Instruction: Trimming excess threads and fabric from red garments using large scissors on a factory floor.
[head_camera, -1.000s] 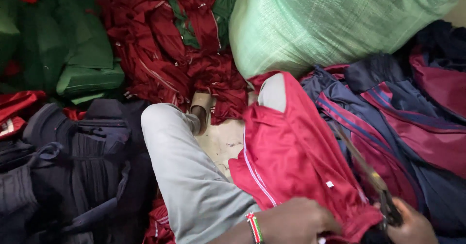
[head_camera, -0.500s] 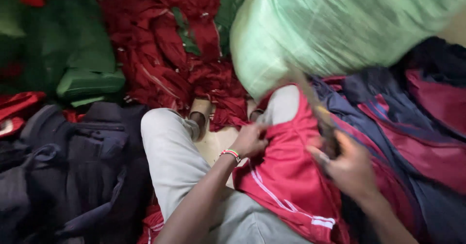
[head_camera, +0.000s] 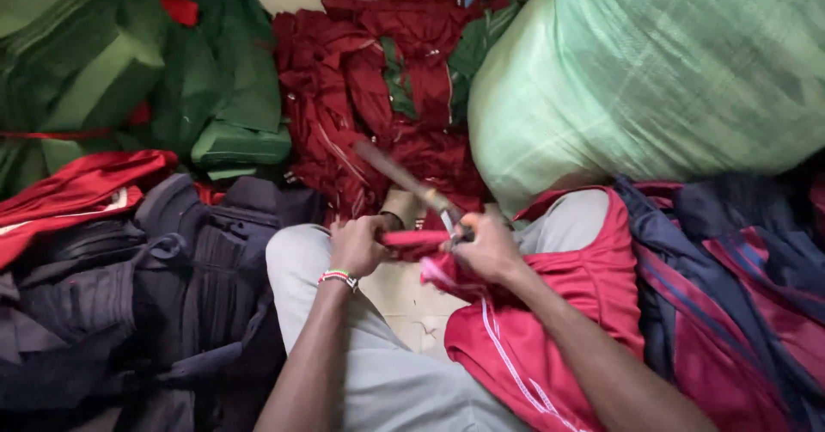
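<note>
My left hand (head_camera: 359, 245) pinches one end of a red garment edge (head_camera: 414, 238) pulled taut between both hands. My right hand (head_camera: 486, 247) grips the other end of that edge together with a brown-handled blade tool (head_camera: 404, 177), whose handle points up and left. The red garment (head_camera: 533, 329) with white piping lies over my right leg. A beaded bracelet sits on my left wrist. My grey trousers (head_camera: 344, 363) fill the lower middle.
A big pale green woven sack (head_camera: 653, 79) stands at upper right. Dark red garments (head_camera: 361, 97) are heaped ahead, green ones (head_camera: 129, 71) at upper left, dark navy clothes (head_camera: 129, 294) at left, navy-and-maroon ones (head_camera: 739, 303) at right.
Both hands rose from the lower edge to the middle. They now stretch the red edge between them, and the tool's handle points up-left instead of lying low at the right.
</note>
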